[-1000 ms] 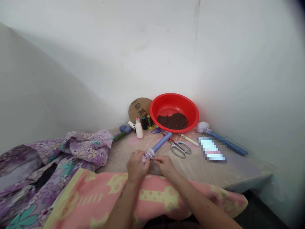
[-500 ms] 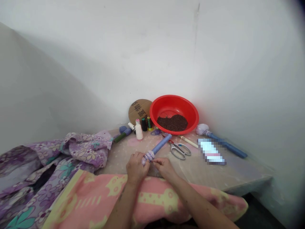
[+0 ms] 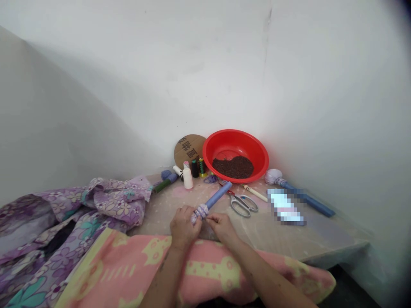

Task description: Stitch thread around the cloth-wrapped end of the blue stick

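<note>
A blue stick [image 3: 218, 195] with patterned lilac-and-white cloth [image 3: 201, 211] gathered round its lower end points up and to the right over the table. My left hand [image 3: 184, 224] is closed round the cloth-covered end, its thumb on the near side. Just right of it, my right hand [image 3: 221, 226] is pinched close beside the cloth; what its fingertips hold is too small to make out. Grey-handled scissors [image 3: 241, 205] lie right of the stick.
Behind stand a red basin [image 3: 263, 160] with dark grains, thread spools [image 3: 188, 179] and a cardboard disc [image 3: 188, 147]. A blurred bright object [image 3: 285, 206] and another blue stick [image 3: 310, 201] lie right. Floral fabric [image 3: 122, 201] is left, a pink blanket [image 3: 128, 265] in front.
The view has shifted slightly. Both hands stay at the cloth-covered end with nearly the same grips.
</note>
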The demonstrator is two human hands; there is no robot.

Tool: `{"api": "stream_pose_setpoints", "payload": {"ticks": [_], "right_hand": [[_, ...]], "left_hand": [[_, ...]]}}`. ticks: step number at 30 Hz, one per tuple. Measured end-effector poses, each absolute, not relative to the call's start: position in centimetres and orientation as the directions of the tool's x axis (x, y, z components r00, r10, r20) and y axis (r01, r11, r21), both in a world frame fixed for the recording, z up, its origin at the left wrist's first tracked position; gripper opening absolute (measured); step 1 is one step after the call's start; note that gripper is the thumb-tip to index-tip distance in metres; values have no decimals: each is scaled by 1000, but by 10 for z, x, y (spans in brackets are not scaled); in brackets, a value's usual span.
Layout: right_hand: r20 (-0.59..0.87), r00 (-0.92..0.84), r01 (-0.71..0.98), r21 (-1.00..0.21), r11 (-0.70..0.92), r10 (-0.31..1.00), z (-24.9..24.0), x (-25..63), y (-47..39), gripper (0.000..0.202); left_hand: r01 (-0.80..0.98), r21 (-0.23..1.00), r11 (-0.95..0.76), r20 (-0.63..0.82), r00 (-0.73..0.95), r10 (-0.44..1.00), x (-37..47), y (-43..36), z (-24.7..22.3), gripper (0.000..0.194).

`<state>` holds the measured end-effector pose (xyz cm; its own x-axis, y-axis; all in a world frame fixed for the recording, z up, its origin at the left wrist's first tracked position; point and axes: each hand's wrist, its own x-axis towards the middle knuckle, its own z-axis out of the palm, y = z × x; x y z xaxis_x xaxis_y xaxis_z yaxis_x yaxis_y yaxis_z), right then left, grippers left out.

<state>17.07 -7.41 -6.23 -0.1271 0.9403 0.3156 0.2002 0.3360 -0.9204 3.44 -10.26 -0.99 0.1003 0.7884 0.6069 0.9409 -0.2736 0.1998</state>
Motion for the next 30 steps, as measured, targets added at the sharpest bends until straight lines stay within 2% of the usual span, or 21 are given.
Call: {"api": "stream_pose_setpoints", "payload": {"ticks": [15,19,25,30], "right_hand": [[316,-110,226,-915,333,942,-68,165,-69,20],[310,-54,233,-921,314,949,-65,164,-71,16],[257,-19,194,-947,256,966,-56,164,-76,16],[151,-35,120,-981,154,988,-47,163,-79,17]], "left_hand": [[939,178,-294,611,129,781,35,-103,-9,20],[941,168,-293,612,133,779,36,-103,-9,20],[944,167,-283,611,127,782,36,-104,-9,21],[944,161,-289,609,136,781,37,-104,-8,21]]}}
